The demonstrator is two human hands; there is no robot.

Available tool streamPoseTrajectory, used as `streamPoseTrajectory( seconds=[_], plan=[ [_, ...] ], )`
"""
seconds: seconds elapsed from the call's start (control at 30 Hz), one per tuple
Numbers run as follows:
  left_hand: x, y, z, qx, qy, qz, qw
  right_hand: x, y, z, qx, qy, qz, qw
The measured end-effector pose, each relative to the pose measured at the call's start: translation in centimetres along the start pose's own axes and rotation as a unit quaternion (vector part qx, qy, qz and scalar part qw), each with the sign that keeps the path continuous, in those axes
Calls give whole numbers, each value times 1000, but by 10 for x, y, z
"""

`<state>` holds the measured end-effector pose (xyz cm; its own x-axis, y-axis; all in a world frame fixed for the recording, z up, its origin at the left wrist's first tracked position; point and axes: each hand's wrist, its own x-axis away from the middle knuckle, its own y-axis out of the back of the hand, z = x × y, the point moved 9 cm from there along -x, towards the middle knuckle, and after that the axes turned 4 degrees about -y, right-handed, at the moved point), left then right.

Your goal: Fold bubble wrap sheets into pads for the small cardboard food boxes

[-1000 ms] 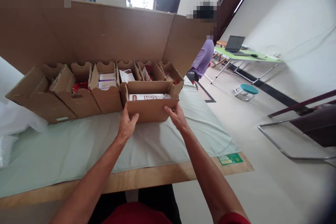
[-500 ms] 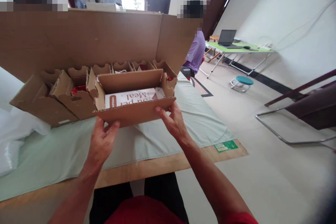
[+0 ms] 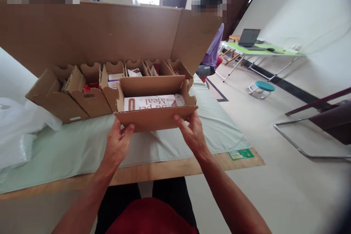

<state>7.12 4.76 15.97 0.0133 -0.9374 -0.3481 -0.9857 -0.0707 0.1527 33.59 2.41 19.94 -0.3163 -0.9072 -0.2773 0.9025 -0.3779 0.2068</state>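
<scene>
Between my two hands is an open cardboard box, tilted so that its inside faces me. My left hand grips its lower left corner, thumb on the front wall. At the lower right corner my right hand holds it the same way, fingers hidden behind and under it. Inside lies a white carton with brown print reading "Meal", beside a small clear plastic packet. Behind the held box stands a row of several similar cardboard bins, holding red and white packages.
A tall cardboard panel rises behind the bins. White plastic wrap lies at the left on the cloth-covered table. A person in a purple shirt sits beyond; a green table with a laptop and a teal stool are at right.
The view has shifted, so most things appear further right. Both hands keep their hold on the box, and more of the bins behind it now shows.
</scene>
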Motion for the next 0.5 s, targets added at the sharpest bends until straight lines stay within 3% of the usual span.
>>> streamPoseTrajectory(
  seconds=[0.17,0.3,0.4,0.5],
  plan=[
    [20,-29,3,3,34,38,999,7,27,-20,17,-19,-8,1000],
    [75,-46,20,-46,66,67,994,-2,35,-51,-32,-35,41,998],
    [117,-57,25,-80,49,128,987,-17,40,-70,-89,-50,90,991],
    [132,-52,29,-101,29,170,980,-22,46,-83,-116,-69,112,985]
  ],
)
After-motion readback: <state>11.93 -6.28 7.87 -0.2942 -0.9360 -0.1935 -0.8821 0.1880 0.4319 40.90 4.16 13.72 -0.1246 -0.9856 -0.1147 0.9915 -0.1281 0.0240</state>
